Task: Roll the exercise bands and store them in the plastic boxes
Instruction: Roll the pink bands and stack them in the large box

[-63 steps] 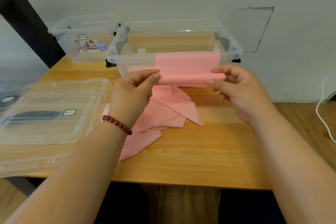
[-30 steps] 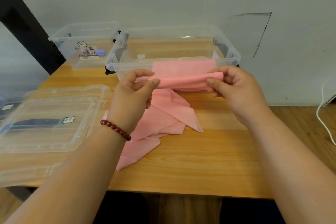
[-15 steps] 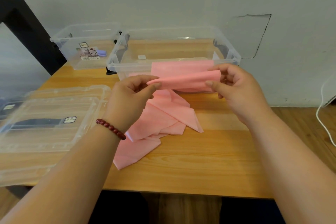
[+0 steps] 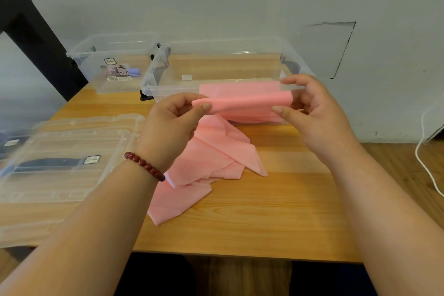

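Hands pinch the pink band (image 4: 242,103) by its ends, left hand (image 4: 171,125), right hand (image 4: 312,113); thin, limp, stretchy, best gripped at both edges.

I see a wooden table (image 4: 276,211) bearing a large clear box (image 4: 168,90); smaller box (image 4: 113,65) left of it, lids (image 4: 60,151) and pink band (image 4: 204,163) in front.

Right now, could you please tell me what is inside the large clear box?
The large clear box shows only a small white sticker and the table under it; the pink band hides its near right part.
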